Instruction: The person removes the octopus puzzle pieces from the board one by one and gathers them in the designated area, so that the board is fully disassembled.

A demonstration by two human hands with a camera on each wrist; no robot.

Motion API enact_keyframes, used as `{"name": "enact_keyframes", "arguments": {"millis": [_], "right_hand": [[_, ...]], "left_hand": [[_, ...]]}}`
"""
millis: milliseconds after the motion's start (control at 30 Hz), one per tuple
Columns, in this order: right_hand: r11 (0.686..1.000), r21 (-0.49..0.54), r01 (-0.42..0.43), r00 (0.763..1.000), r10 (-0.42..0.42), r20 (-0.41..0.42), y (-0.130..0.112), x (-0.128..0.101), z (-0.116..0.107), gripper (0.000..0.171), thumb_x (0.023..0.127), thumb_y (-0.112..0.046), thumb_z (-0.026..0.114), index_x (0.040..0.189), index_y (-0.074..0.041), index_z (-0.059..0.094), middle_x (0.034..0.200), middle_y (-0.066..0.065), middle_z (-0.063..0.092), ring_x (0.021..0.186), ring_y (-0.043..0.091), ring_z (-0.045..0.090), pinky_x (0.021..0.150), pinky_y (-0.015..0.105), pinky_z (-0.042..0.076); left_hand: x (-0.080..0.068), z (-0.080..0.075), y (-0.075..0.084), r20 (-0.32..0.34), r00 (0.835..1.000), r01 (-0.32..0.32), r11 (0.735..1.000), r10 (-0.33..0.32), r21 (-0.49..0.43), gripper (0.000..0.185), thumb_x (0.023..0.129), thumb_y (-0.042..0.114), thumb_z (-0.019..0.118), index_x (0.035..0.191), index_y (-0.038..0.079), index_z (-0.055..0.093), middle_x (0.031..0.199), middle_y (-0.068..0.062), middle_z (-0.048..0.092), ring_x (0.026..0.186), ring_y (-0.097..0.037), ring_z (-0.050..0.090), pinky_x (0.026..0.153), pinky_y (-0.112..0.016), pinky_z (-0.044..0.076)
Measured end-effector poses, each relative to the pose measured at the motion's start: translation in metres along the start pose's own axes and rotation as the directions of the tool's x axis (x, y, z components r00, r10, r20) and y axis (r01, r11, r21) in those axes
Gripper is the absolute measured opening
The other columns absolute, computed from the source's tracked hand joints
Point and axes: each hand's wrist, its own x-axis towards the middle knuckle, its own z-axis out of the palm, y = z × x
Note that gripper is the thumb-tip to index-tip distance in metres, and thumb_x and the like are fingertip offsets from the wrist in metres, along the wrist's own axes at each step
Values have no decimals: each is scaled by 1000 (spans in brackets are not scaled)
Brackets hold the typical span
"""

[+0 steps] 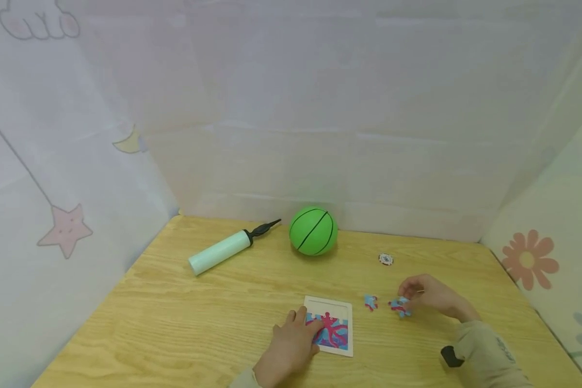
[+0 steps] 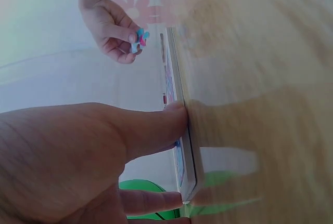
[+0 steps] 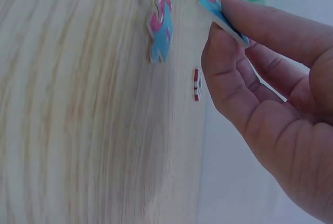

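The left hand (image 1: 291, 345) rests flat on the puzzle tray (image 1: 345, 313) at the near edge of the bench (image 1: 174, 323). Its fingers are straight and press the tray's left side; the left wrist view shows fingertips against the tray's edge. This grip clasps nothing.

Risk: the tray lies loose on smooth wood. If the left hand eases its pressure while a piece is pushed in, the tray will likely slide or tilt, and pieces already seated may lift.

The right hand (image 1: 429, 296), just right of the tray, pinches a puzzle piece (image 1: 400, 306) between thumb and fingertips, with the wrist bent inward. The hold takes only the piece's edge, as the right wrist view shows.

Risk: so thin a pinch may let the piece rotate or drop during the carry to the tray.

A second loose piece (image 1: 371, 302) lies flat between tray and right hand, and a sweeping sleeve could knock it away.

Farther off lie a small round token (image 1: 386, 259), a green ball (image 1: 313, 230) and a hand pump (image 1: 223, 249). The ball may roll if the bench is jolted.
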Motion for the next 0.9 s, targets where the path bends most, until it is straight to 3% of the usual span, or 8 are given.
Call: {"name": "enact_keyframes", "arguments": {"millis": [900], "right_hand": [[996, 64, -63, 996, 58, 74, 31, -34, -33, 27, 84, -1, 68, 104, 14, 57, 95, 13, 60, 79, 15, 52, 66, 28, 50]], "left_hand": [[-1, -4, 3, 19, 1000, 12, 1000, -12, 5, 40, 86, 33, 70, 124, 26, 60, 129, -12, 47, 116, -34, 47, 77, -62, 48]]}}
